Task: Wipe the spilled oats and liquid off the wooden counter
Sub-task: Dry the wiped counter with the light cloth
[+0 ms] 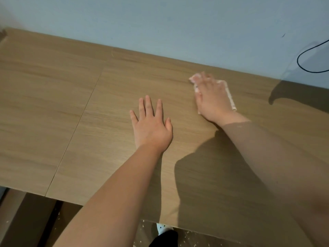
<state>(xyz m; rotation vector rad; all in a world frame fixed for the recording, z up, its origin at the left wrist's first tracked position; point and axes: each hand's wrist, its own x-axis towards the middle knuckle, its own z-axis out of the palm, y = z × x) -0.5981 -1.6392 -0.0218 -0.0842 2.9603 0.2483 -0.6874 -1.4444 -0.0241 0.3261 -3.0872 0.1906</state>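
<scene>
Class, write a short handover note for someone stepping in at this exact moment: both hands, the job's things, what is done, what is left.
Left hand: flat on the wooden counter, fingers spread, holding nothing.
Right hand: pressed flat on a pale cloth near the wall side, blurred.
Done: no oats or liquid show on the visible counter.
Left: check under the cloth; small pale bits lie on the floor below the front edge.

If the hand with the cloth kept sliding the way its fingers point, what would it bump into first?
Probably the wall. The right hand presses the cloth flat, fingers aimed at the counter's back edge, with only bare wood visible between.
</scene>
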